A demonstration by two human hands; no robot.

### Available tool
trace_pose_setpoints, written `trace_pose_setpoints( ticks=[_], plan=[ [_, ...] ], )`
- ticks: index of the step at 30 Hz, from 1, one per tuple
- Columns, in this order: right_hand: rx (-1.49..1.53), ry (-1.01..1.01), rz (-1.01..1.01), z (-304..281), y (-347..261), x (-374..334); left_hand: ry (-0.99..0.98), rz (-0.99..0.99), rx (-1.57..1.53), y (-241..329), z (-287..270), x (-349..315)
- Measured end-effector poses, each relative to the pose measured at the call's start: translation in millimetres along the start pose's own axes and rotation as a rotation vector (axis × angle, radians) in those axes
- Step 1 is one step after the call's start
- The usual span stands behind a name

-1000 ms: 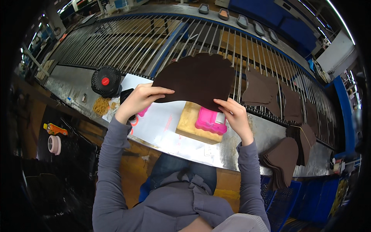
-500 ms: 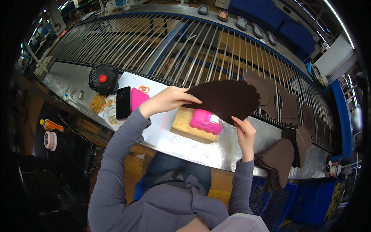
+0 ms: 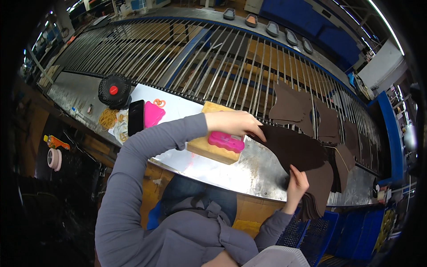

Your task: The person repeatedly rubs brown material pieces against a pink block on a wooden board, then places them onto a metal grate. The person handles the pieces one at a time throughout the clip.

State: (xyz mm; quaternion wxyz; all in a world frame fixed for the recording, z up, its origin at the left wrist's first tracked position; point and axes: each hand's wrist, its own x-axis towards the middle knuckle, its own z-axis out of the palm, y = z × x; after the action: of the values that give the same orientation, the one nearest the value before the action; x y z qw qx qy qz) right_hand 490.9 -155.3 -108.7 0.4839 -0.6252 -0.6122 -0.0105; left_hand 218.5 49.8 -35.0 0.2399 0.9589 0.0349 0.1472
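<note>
Right hand (image 3: 297, 183), low at the bench edge: fingers pinch the near edge of a dark brown leather piece (image 3: 296, 151), thumb on top. Piece is held over the right end of the metal bench (image 3: 249, 171), above a stack (image 3: 318, 196) of similar pieces. Left hand (image 3: 233, 123) reaches across, fingertips pressed together on the piece's upper left corner. Just below that hand: pink tool (image 3: 226, 141) on a wooden block (image 3: 212, 147). Further left: black phone (image 3: 135, 117), small black fan (image 3: 114, 90). Beyond: more leather pieces (image 3: 291, 107) lying on the rod rack (image 3: 213, 58).
</note>
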Motion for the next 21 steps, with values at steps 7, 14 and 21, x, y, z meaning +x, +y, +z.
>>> trace_pose_setpoints(
  ticks=[7, 14, 21],
  plan=[
    [-0.276, 0.08, -0.112, -92.9, -32.3, 25.4, 0.038, 0.23, -0.231, 3.0, 1.8, 49.5],
    [-0.556, -0.018, -0.445, -88.6, -93.1, 125.8, 0.202, 0.278, -0.135, 5.0, -48.4, 51.9],
    [-0.535, 0.151, -0.395, -49.6, -92.5, 155.6, 0.489, -0.499, -0.724, -87.9, -66.6, 22.9]
  ],
)
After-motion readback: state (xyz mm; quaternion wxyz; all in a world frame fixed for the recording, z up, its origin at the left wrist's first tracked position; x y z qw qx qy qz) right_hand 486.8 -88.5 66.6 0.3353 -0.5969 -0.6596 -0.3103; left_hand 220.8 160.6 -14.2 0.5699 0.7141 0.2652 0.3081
